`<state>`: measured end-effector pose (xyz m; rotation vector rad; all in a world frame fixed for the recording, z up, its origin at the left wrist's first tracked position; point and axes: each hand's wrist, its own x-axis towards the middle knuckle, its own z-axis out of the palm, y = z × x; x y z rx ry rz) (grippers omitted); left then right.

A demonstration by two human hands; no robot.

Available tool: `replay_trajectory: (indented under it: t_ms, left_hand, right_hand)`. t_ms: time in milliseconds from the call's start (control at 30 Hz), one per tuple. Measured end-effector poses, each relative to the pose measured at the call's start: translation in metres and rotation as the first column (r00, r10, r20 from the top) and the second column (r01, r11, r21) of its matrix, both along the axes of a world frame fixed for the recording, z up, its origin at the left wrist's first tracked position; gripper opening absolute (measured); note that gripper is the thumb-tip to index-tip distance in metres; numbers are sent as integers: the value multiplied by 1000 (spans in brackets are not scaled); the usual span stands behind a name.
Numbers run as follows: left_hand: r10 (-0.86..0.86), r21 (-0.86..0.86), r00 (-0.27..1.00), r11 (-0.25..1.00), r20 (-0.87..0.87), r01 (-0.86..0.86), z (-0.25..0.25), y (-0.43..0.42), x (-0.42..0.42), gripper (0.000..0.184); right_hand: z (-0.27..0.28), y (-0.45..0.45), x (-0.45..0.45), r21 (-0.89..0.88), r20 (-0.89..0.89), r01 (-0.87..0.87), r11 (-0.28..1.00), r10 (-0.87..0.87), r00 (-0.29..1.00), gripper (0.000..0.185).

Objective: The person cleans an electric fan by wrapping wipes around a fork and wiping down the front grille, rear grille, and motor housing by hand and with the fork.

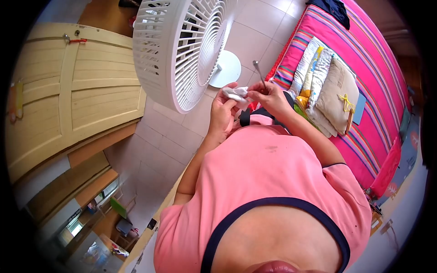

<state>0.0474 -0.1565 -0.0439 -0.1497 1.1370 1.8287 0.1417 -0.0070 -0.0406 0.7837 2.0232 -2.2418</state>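
Note:
Near the centre of the head view, a small white cloth (pixel 236 94) is bunched between my two hands. My left hand (pixel 223 111) is closed on it, with the thumb pressed over the cloth. My right hand (pixel 271 98) is closed too, its fingertips at the cloth's right edge. A thin metal utensil (pixel 259 71) with a small rounded end sticks up from between the right fingers. Both hands are in front of the pink shirt (pixel 273 168). What the far side of the cloth covers is hidden.
A large white fan (pixel 182 50) stands close by the left hand, its round base (pixel 226 69) on the tiled floor. Right of the hands is a bed (pixel 364 68) with folded bedding and a beige pillow (pixel 334 93). A pale wooden door (pixel 68 91) is at the left.

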Motion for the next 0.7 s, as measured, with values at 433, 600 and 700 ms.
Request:
replay_trajectory:
  t_ms: [433,600,700]
  left_hand:
    - [-47,-64,994,997,-102,41,-11,14,-5,26]
    - [-55,35,998,998,-7,55,-17,7,-7,22]
    - [-57,39,998,998,19,56,-10,8,-7,20]
  right_hand:
    - [20,12,-9,-269,-131,230,935,-272,953,11]
    - [11,25,-8,-300,-62,358,884,-393,917,27]
    - [6,23,-9,-280,-28,355,892,-377,926,29]
